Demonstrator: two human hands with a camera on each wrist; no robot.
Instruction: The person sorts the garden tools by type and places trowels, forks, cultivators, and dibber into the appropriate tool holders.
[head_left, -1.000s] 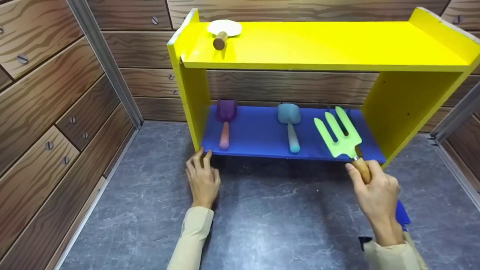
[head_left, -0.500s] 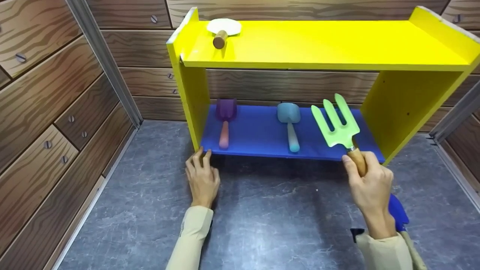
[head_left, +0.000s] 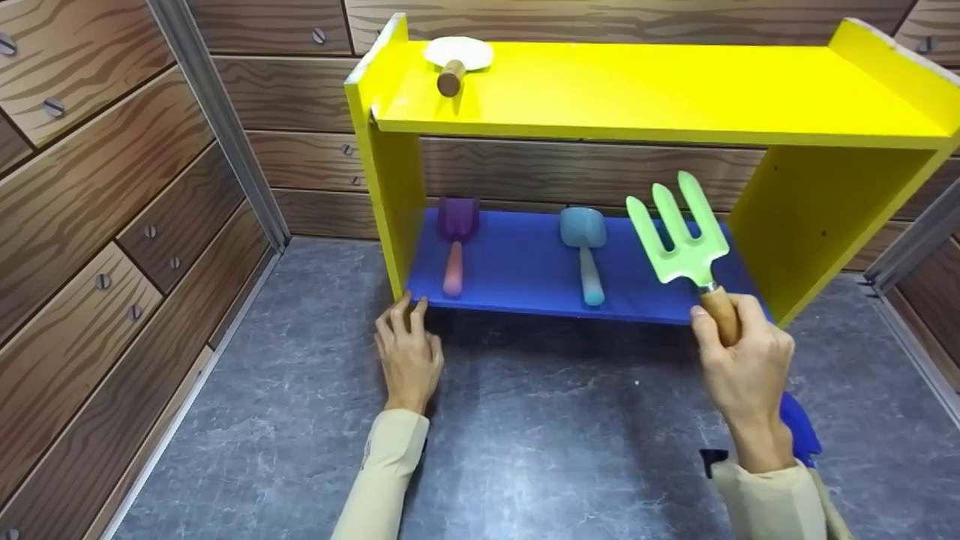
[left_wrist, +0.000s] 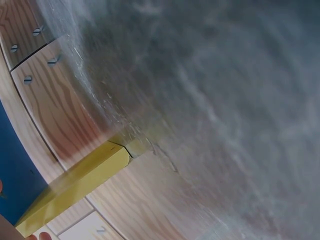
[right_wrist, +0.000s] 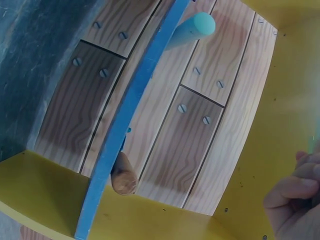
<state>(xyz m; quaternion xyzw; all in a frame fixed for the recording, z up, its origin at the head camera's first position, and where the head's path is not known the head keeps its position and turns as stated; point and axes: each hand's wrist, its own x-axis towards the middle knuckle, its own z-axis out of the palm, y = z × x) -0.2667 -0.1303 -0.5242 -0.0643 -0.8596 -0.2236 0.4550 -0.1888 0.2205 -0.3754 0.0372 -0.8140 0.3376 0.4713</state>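
In the head view my right hand (head_left: 750, 375) grips the wooden handle of a light green hand fork (head_left: 686, 247). The fork's three tines point up and away, in front of the right part of the blue lower shelf (head_left: 517, 262). My left hand (head_left: 409, 360) has its fingertips on the front left corner of the yellow shelf unit (head_left: 637, 82). A purple scoop (head_left: 458, 219) with a pinkish handle and a light blue scoop (head_left: 583, 227) lie on the blue shelf. In the right wrist view another wooden handle (right_wrist: 123, 177) shows beside the blue board; its head is hidden.
On the top board sits a white-bladed tool (head_left: 459, 54) with a wooden handle. A blue-bladed tool (head_left: 800, 427) lies on the grey floor (head_left: 525, 450), partly behind my right forearm. Wood-patterned walls (head_left: 75, 225) enclose the left, back and right sides.
My right hand has raised the hand fork, its tines moving up and away from the blue shelf. The view has shifted slightly. My left hand stays at the shelf corner.
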